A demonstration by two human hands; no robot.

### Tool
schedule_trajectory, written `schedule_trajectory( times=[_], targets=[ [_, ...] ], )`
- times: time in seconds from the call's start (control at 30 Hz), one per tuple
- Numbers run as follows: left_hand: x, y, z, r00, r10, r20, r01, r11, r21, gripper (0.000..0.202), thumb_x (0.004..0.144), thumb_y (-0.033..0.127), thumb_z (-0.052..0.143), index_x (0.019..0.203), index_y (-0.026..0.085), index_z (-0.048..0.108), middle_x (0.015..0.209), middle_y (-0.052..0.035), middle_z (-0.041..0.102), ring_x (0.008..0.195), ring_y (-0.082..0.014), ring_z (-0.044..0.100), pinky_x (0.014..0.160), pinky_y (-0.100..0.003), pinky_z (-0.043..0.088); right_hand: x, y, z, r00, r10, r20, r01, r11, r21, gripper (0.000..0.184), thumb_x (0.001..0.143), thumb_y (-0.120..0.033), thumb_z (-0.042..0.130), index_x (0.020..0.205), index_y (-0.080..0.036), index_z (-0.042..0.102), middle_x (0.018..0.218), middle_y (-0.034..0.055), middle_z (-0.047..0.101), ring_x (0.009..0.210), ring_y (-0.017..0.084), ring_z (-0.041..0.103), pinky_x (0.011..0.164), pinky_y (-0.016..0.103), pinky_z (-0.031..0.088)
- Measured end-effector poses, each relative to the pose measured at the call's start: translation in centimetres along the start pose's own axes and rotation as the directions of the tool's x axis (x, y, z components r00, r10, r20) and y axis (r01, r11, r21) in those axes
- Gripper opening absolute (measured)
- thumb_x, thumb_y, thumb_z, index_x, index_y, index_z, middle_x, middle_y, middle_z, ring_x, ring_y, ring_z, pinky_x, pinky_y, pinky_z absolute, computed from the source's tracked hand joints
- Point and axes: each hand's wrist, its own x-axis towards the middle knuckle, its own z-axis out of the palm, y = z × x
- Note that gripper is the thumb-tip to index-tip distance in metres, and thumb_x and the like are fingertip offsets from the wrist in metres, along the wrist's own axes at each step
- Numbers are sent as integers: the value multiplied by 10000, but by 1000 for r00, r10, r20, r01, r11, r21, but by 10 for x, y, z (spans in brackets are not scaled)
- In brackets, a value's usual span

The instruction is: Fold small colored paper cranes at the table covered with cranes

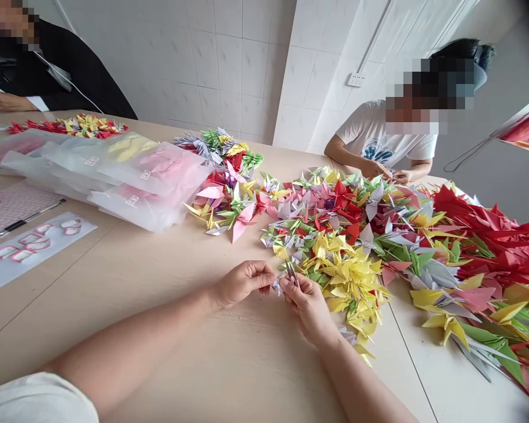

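My left hand (242, 283) and my right hand (306, 302) meet above the wooden table (167, 329), both pinched on a small pale lilac paper crane (285, 278) held between their fingertips. The crane is partly hidden by my fingers. Just right of my hands lies a heap of yellow paper cranes (350, 279), part of a long spread of many-coloured cranes (379, 223) across the table.
Clear plastic bags of paper (127, 176) lie at the left middle, with a sticker sheet (30, 244) and a pen (24, 221) nearer the left edge. A person in a white shirt (379, 141) sits opposite; another in black (57, 64) sits at far left.
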Motion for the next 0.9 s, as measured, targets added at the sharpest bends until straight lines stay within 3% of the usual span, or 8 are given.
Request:
schedule_trajectory(
  times=[0.43, 0.63, 0.9],
  targets=[
    [2, 0, -3, 999, -37, 31, 38, 999, -33, 226, 804, 348, 573, 713, 143, 602, 683, -15, 586, 673, -130, 515, 659, -256, 418, 3, 4, 0, 996, 94, 10, -94, 980, 174, 320, 783, -410, 606, 635, -191, 426, 526, -75, 335, 450, 73, 184, 425, 232, 134],
    [4, -2, -8, 999, -46, 21, 46, 999, 16, 237, 799, 360, 581, 712, 141, 608, 671, -7, 580, 661, -127, 508, 641, -246, 410, 3, 5, -4, 994, 109, 28, -113, 979, 171, 319, 806, -406, 597, 634, -183, 447, 532, -68, 371, 439, 67, 212, 420, 234, 140],
    [5, -2, -20, 991, -105, 88, 111, 992, -63, 216, 822, 339, 563, 745, 139, 592, 706, -2, 597, 696, -117, 536, 679, -231, 425, 6, 10, -9, 987, 134, 85, -148, 969, 198, 314, 827, -372, 599, 632, -179, 446, 497, -75, 356, 438, 63, 213, 412, 229, 139]
  ],
)
